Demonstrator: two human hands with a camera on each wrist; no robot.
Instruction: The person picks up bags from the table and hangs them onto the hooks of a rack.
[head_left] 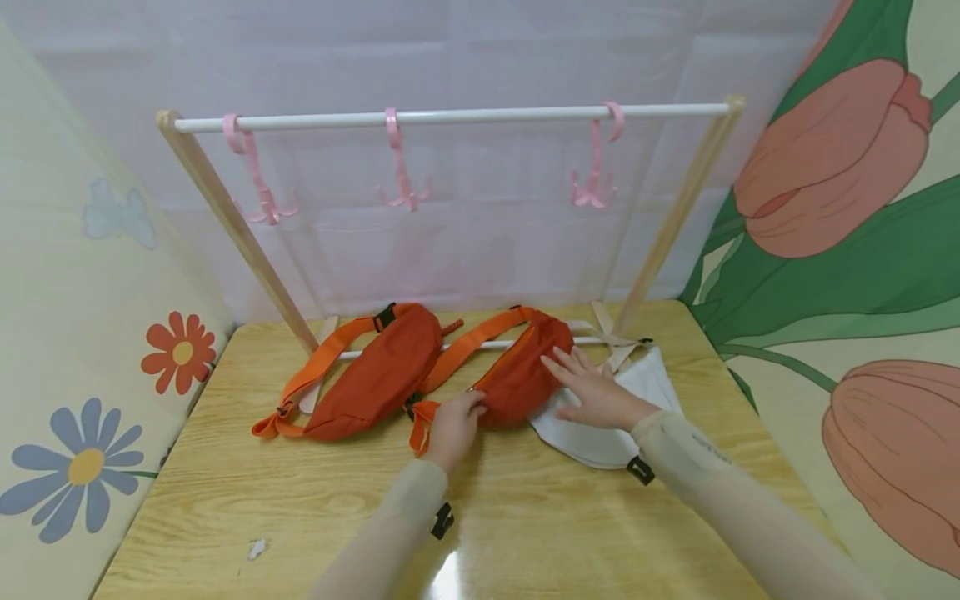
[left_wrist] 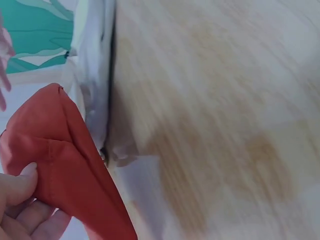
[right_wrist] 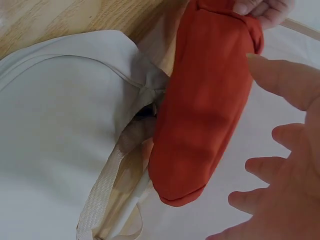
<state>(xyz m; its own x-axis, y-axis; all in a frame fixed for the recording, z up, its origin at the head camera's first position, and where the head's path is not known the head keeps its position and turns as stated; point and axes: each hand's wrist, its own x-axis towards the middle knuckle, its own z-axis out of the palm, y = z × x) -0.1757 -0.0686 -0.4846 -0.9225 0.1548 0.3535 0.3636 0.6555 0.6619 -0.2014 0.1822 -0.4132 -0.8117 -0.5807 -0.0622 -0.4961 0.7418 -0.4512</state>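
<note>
My left hand (head_left: 452, 429) pinches the near end of a red waist bag (head_left: 517, 379) with an orange strap and zipper; thumb and fingers grip its fabric in the left wrist view (left_wrist: 60, 155). My right hand (head_left: 596, 396) is spread at the bag's other end, thumb and fingers apart. In the right wrist view, the right thumb (right_wrist: 280, 75) reaches close to the bag's side; whether it touches cannot be told. A second red waist bag (head_left: 375, 379) lies to the left. Beneath and right of my right hand is a white waist bag (head_left: 588, 440), partly hidden by it.
A rack with a white top bar (head_left: 495, 116) and wooden legs (head_left: 678, 212) stands at the back. Pink hooks (head_left: 403, 179) hang from the bar. Black buckles (head_left: 442, 521) lie on the wooden table (head_left: 337, 517). Printed cloths surround the table.
</note>
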